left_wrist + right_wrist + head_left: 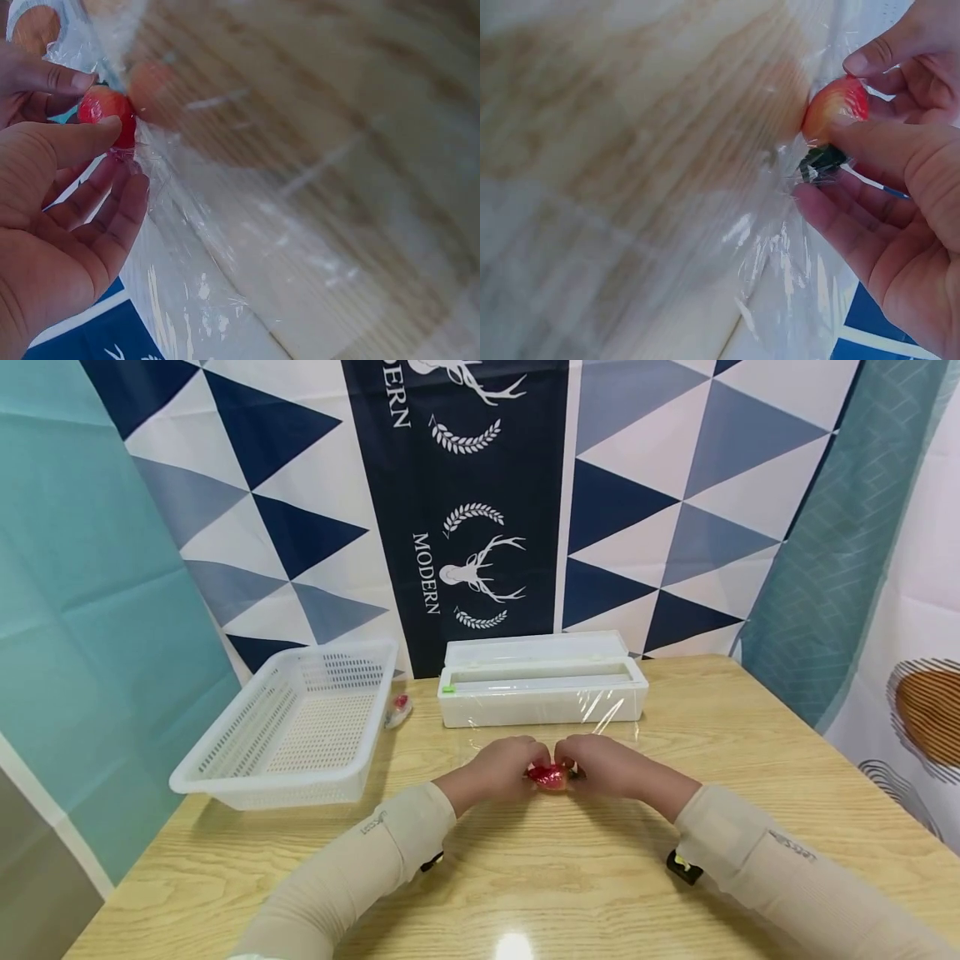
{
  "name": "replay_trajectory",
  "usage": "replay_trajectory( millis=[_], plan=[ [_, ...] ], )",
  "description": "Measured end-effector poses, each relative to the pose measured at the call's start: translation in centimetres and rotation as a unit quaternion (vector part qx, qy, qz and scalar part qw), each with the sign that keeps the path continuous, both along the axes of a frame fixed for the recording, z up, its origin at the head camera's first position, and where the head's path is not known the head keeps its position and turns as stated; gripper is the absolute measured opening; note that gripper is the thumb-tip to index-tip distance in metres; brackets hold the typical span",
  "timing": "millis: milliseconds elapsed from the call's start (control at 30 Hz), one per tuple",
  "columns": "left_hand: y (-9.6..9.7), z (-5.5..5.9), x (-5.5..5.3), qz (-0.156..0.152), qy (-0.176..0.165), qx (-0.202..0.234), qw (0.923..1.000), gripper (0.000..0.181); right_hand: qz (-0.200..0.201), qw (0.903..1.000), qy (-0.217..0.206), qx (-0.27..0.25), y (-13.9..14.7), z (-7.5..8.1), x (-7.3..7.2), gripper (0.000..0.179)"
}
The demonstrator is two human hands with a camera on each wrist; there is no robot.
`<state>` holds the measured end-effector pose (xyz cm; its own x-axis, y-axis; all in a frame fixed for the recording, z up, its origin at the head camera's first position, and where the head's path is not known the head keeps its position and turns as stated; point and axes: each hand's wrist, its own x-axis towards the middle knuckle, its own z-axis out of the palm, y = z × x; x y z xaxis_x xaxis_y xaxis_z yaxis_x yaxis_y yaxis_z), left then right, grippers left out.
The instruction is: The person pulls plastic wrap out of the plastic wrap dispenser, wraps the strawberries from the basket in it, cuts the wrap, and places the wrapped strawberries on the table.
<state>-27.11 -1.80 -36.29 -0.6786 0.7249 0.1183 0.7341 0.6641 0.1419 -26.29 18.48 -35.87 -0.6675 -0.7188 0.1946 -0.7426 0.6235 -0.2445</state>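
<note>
A red strawberry (550,777) with a green leafy end is held low over the table, between both hands. My left hand (508,767) pinches its left end; in the left wrist view the left thumb presses on the red fruit (106,111). My right hand (602,766) grips the other end, its thumb on the fruit beside the green leaves (823,160) in the right wrist view. Clear cling film (780,259) lies over and around the strawberry, crinkled near the fingers. The film stretches back to a white dispenser box (543,712) with its lid raised.
On the left stands a white perforated plastic basket (360,752). Between basket and box lies a small film-wrapped red item (400,702). The wooden table (517,877) extends toward me. A patterned cloth (480,477) hangs behind the box.
</note>
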Motion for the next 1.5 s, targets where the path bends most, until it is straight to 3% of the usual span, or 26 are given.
replay_trajectory(
  millis=[300,433,567,767,967,1100,1333,1500],
  plan=[
    [-0.3,0.2,-1.9,-0.014,-0.091,0.042,0.9949,0.02,0.016,0.9989,-0.04,-0.02,0.9,0.1,-1.4,0.012],
    [-0.4,0.1,-2.7,0.005,-0.126,0.052,0.9907,0.018,0.003,0.9972,-0.07,-0.029,1.0,0.0,-2.1,0.007],
    [-0.2,0.2,-3.3,0.03,-0.141,0.055,0.988,0.014,-0.013,0.9976,-0.066,-0.017,0.8,0.3,-2.8,0.009],
    [0.1,0.3,-4.4,0.044,-0.103,0.046,0.9927,0.019,-0.01,0.9997,-0.019,0.009,0.1,0.5,-4.0,0.015],
    [0.4,0.1,-5.2,0.052,-0.069,0.038,0.9955,0.021,-0.054,0.9985,-0.007,-0.001,0.0,0.1,-5.0,0.012],
    [0.5,-0.2,-5.5,0.08,-0.06,0.053,0.9936,0.016,-0.067,0.9976,-0.004,-0.016,0.0,-0.2,-5.5,0.015],
    [0.2,-0.1,-5.6,0.099,-0.049,0.059,0.9921,0.011,-0.075,0.997,0.021,-0.003,0.4,-0.1,-5.5,0.012],
    [-1.0,0.6,-4.8,0.091,-0.005,0.05,0.9946,0.015,-0.078,0.9945,0.064,-0.028,1.8,0.5,-4.6,0.016]
  ],
)
